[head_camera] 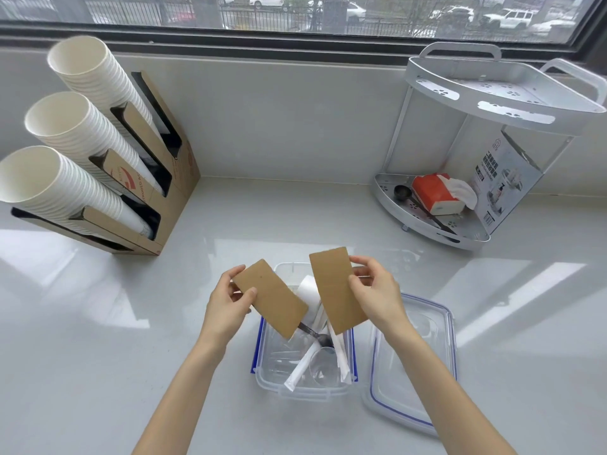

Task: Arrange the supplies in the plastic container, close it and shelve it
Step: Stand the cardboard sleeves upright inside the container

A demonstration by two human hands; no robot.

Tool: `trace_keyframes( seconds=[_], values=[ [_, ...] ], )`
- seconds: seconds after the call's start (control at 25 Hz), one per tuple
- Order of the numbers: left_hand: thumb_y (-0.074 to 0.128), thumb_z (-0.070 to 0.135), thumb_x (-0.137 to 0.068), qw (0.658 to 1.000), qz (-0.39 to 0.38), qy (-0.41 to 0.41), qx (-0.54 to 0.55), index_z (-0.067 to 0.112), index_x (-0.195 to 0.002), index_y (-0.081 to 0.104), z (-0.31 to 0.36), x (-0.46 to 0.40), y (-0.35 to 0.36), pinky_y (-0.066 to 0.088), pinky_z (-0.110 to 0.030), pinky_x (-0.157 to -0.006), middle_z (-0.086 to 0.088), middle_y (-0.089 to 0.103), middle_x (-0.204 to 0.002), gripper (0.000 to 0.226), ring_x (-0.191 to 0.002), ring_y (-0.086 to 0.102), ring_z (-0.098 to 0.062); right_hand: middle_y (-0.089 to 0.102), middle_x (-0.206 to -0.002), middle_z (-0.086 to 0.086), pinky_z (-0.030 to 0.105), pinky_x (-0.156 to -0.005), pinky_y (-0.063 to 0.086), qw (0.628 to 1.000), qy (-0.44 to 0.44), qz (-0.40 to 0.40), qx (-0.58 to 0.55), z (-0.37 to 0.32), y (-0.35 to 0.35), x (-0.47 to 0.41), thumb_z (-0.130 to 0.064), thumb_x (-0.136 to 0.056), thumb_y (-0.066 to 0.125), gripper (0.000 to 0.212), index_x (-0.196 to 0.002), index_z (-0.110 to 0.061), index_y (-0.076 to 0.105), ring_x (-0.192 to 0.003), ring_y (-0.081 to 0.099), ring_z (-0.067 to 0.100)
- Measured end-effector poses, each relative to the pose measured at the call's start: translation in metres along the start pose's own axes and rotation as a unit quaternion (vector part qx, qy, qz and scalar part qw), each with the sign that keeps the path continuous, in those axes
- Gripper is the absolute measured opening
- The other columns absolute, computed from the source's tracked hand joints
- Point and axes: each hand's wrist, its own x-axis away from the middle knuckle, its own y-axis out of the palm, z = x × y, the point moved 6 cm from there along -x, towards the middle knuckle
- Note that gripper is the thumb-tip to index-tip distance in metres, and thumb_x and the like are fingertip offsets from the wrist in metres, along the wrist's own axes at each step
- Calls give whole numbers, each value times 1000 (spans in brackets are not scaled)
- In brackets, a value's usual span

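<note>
Fingers: left hand (230, 298) pinches one cardboard piece (271, 298) by its upper end, thumb on the face; right hand (374, 292) pinches a second cardboard (336, 289) along its right edge. Both pieces hang tilted, apart from each other.
Surface (295, 211): pale and glossy, spreading out on all sides below the fingers.
Cup holder (154, 192): far left of the fingers, a cardboard rack with three slanted stacks of white cups (82, 126).
Rack (486, 142): far right beyond the fingers, two white tiers; tissue pack (437, 193) and dark spoon (417, 205) on the lower one, a printed box (505, 178) leaning behind.
Container (305, 385): straight under the fingers, clear, open, blue clips at the sides.
Lid (410, 366): flat on the surface just right of the container, under the right forearm.
Contents: wrapped straws (300, 367), a white roll (308, 292), a metal spoon (317, 334) and a clear cup (323, 362) lie loose inside, below the cardboard.
</note>
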Motion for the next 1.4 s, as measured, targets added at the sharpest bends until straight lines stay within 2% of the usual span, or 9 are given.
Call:
trace_keyframes(
  seconds=[0.28, 0.4, 0.52, 0.76, 0.88, 1.08, 1.28, 1.36, 1.4],
  values=[
    [47, 8, -90, 996, -69, 4, 64, 9, -106, 57, 14, 10, 24, 52, -20, -73, 2, 65, -90, 19, -81, 60, -11, 61, -97, 4, 29, -82, 46, 993, -7, -80, -86, -15, 24, 4, -6, -88, 52, 27, -108, -24, 55, -90, 56, 18],
    [44, 12, -92, 992, -84, -11, 91, 11, -105, 59, 14, 12, 29, 51, -32, -82, 1, 66, -91, 20, -85, 61, -15, 59, -90, 0, 25, -79, 46, 993, 7, -86, -75, -7, 36, 8, -5, -87, 52, 31, -114, -18, 56, -88, 56, 17],
    [42, 17, -93, 988, -107, -32, 110, 17, -102, 60, 13, 16, 32, 52, -26, -74, 2, 65, -92, 19, -85, 61, -13, 56, -80, -8, 18, -70, 45, 994, 12, -84, -61, -2, 42, 10, -6, -86, 53, 26, -109, -19, 57, -81, 56, 14],
    [42, 25, -92, 976, -177, -29, 123, 18, -109, 62, 16, 25, 44, 55, -22, -79, -1, 70, -100, 27, -90, 66, -12, 56, -81, -10, 13, -68, 44, 994, 15, -94, -59, -2, 47, 17, -13, -88, 54, 21, -109, -18, 55, -78, 56, 8],
    [43, 24, -92, 972, -205, -26, 108, 24, -105, 63, 17, 31, 46, 56, -17, -77, 4, 71, -99, 25, -89, 67, -7, 56, -81, -9, 16, -69, 45, 994, 18, -92, -53, 1, 47, 18, -17, -89, 56, 25, -113, -14, 55, -82, 57, 13],
    [45, 21, -92, 976, -211, -7, 57, 25, -115, 58, 19, 33, 48, 53, -23, -87, -2, 67, -111, 27, -102, 64, -16, 58, -86, -5, 28, -81, 49, 994, 25, -98, -32, 3, 51, 19, -20, -89, 54, 30, -118, -11, 55, -85, 58, 15],
    [52, 22, -88, 983, -182, 7, 29, 26, -119, 58, 17, 35, 43, 50, -33, -95, -7, 68, -110, 31, -99, 66, -17, 59, -99, 0, 0, -60, 42, 990, -10, -135, 23, -6, 59, 23, -19, -93, 49, 34, -126, -14, 53, -90, 55, 12],
    [54, 25, -86, 987, -158, 15, 21, 29, -115, 59, 17, 34, 39, 52, -31, -91, -3, 69, -103, 29, -89, 68, -10, 59, -104, 1, 0, -61, 44, 988, 5, -153, 10, -6, 65, 25, -25, -92, 50, 44, -134, -14, 43, -92, 56, 12],
    [55, 26, -86, 989, -145, 17, 11, 29, -114, 59, 17, 33, 35, 52, -31, -89, -2, 69, -101, 29, -84, 69, -7, 60, -106, 1, 5, -70, 48, 986, 8, -164, 5, -6, 69, 27, -27, -92, 51, 45, -134, -15, 42, -95, 58, 13]
  ],
)
